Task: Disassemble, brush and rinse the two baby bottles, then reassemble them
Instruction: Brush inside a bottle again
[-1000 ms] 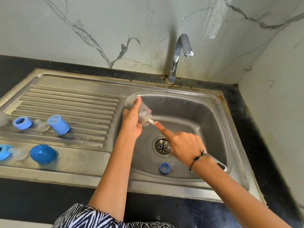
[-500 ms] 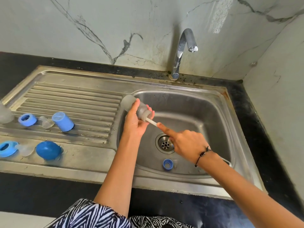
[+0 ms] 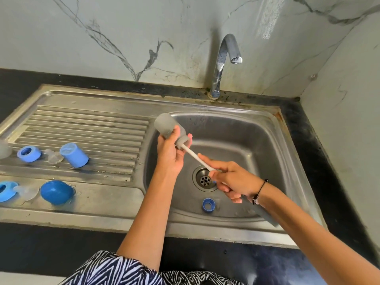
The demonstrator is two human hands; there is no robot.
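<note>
My left hand [image 3: 169, 155] grips a frosted clear baby bottle body [image 3: 165, 125], tilted with its neck pointing down-right over the sink basin [image 3: 257, 145]. A white bottle brush [image 3: 196, 158] sticks out of that neck; its head is partly inside. My right hand [image 3: 230, 179] is closed around the brush handle above the drain [image 3: 205, 179]. A blue screw ring [image 3: 208, 205] lies on the basin floor. On the drainboard [image 3: 92, 124] lie two blue rings [image 3: 28, 153] [image 3: 6, 191], two clear teats [image 3: 53, 156] [image 3: 27, 192], a blue cap [image 3: 74, 155] and a blue dome cap [image 3: 56, 192].
The chrome tap [image 3: 223, 58] stands behind the basin, with no water running. Another frosted bottle [image 3: 3, 149] shows at the far left edge. A black counter [image 3: 320, 153] borders the sink, with marble walls behind and to the right.
My right hand has drawn the brush back down-right, so much more white shaft shows outside the bottle neck. The left hand and bottle have stayed about where they were.
</note>
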